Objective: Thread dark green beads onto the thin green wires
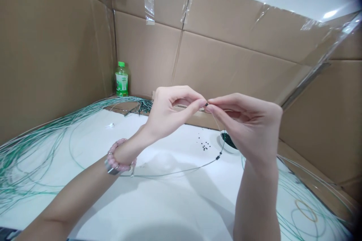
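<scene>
My left hand [172, 111], with a pink bead bracelet [117, 158] on its wrist, is closed in a pinch at a tiny black bead [206, 104]. My right hand [246, 124] pinches a thin green cord [181, 173] right beside that bead, and the two hands' fingertips almost meet. From the right fingertips the cord hangs in a loop and runs left over the white tabletop [169, 203]. Two small black pieces [218, 156] sit on it, low in the loop. Which fingertips bear the bead's weight is hard to make out.
Loose black beads [204, 146] lie near a white bowl [224, 145] of dark beads, partly behind my right hand. Bundled green cords [34, 150] cover the left side, more cords [299, 196] the right. A green bottle [121, 81] stands in the corner of cardboard walls [226, 52].
</scene>
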`<state>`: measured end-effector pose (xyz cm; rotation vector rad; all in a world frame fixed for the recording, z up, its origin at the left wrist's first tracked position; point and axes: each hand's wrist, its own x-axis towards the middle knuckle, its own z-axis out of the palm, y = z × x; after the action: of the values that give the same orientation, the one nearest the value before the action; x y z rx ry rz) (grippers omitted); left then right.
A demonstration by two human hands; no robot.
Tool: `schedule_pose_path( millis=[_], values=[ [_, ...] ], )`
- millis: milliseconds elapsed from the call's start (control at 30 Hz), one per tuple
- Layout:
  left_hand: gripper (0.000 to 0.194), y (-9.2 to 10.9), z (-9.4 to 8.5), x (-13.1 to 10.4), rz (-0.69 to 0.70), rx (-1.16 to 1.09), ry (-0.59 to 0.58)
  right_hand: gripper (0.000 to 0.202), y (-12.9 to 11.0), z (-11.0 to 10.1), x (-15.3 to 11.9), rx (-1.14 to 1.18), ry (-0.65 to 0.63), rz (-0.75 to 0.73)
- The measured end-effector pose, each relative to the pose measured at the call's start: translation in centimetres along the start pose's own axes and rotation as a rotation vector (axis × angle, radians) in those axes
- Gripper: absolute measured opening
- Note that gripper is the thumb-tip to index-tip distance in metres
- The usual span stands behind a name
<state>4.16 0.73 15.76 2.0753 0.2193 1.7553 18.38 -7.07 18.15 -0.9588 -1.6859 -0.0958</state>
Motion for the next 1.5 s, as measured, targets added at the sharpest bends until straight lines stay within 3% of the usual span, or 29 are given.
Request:
schedule_pose_path(
  millis=[133, 300, 367, 467, 500, 533, 667, 733, 1133, 1233, 1300, 1367, 1433, 1500],
  values=[
    [0.013, -0.5, 0.1, -0.1, 0.192, 0.17, 0.082, 0.011, -0.3, 1.0, 0.0, -0.041, -0.02, 0.027],
    [0.016, -1.1, 0.1, -0.2, 0.248, 0.27, 0.091, 0.007, 0.5, 1.0, -0.2, -0.164, 0.004, 0.056],
    [0.017, -1.3, 0.0, -0.1, 0.227, 0.276, 0.102, 0.007, 0.9, 0.0, -0.1, -0.232, -0.141, 0.148],
    [0.018, -1.7, -0.1, 0.1, 0.181, 0.267, 0.122, 0.007, 1.5, -1.9, 0.1, -0.317, -0.501, 0.278],
    [0.018, -1.8, -0.1, 0.1, 0.166, 0.262, 0.114, 0.005, 1.7, -2.2, 0.1, -0.317, -0.56, 0.287],
    [0.019, -1.9, 0.0, 0.1, 0.152, 0.257, 0.097, 0.004, 1.7, -2.3, 0.2, -0.297, -0.556, 0.276],
    [0.018, -2.2, 0.7, -0.2, 0.107, 0.228, 0.004, 0.009, 1.7, -1.1, 0.5, -0.126, -0.285, 0.182],
    [0.019, -2.3, 1.2, -0.4, 0.086, 0.192, 0.004, 0.007, 1.8, -0.3, 0.5, -0.083, -0.23, 0.158],
    [0.018, -3.7, 2.6, -1.1, -0.097, 0.007, -0.034, 0.015, 2.9, -0.8, 0.8, -0.322, -0.248, 0.121],
    [0.027, -5.2, 3.0, -1.2, -0.166, 0.014, -0.115, 0.015, 3.3, -0.9, 1.0, -0.291, -0.151, 0.072],
    [0.029, -7.3, 3.8, -1.5, -0.201, 0.102, -0.216, 0.016, 3.5, -1.0, 1.2, -0.234, -0.077, 0.029],
    [0.024, -10.0, 4.9, -2.2, -0.248, 0.267, -0.387, 0.015, 3.6, -1.1, 1.4, -0.179, -0.022, 0.01],
    [0.022, -12.7, 6.3, -3.3, -0.307, 0.454, -0.685, 0.014, 3.4, -1.3, 1.4, -0.147, 0.013, 0.016],
    [0.019, -14.9, 7.8, -4.8, -0.322, 0.496, -0.808, 0.013, 3.2, -1.6, 1.4, -0.134, 0.034, 0.023]
  ],
)
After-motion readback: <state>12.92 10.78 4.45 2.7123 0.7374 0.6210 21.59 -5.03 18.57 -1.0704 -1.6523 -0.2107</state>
